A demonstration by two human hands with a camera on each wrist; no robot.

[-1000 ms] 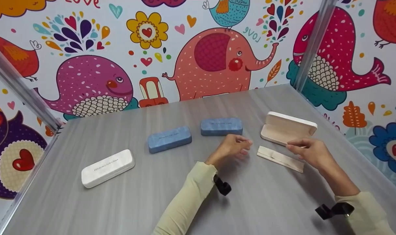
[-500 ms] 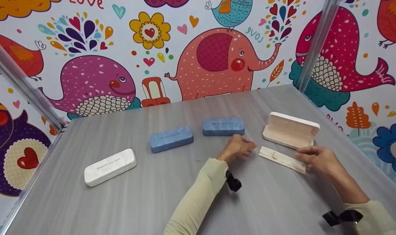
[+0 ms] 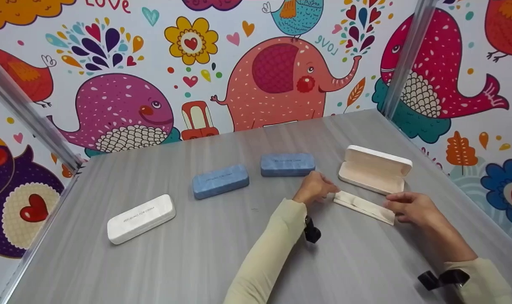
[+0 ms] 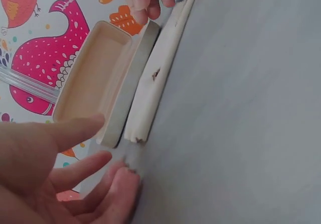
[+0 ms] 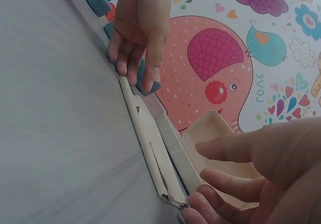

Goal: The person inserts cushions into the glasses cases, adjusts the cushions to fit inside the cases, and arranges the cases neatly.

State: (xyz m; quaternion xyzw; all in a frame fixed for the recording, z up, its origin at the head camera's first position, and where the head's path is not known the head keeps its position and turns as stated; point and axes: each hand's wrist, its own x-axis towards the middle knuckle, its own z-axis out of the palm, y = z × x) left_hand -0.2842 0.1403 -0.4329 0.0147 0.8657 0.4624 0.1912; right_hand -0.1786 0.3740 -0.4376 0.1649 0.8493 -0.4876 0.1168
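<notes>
A folded cream cloth (image 3: 363,206) lies as a narrow strip on the grey table. My left hand (image 3: 315,188) is at its left end, fingers loosely bent; in the left wrist view a small gap separates the fingertips from the cloth (image 4: 159,83). At the other end is my right hand (image 3: 413,208), its thumb and fingers spread apart. The right wrist view has the lower fingers of this hand (image 5: 251,176) close to the cloth's frayed end, and I cannot tell whether they touch. Just behind the cloth stands a white glasses case (image 3: 376,169), lid raised, with a beige lining.
Two closed blue glasses cases, one (image 3: 287,164) behind my left hand and another (image 3: 220,181) farther left, sit on the table (image 3: 197,261). A closed white case (image 3: 142,218) lies at the far left. A patterned wall (image 3: 197,76) with metal posts borders the table.
My left hand has moved right to the cloth's left end. My right hand has shifted down from the open case's front edge to the cloth's right end. The cloth and cases stay put.
</notes>
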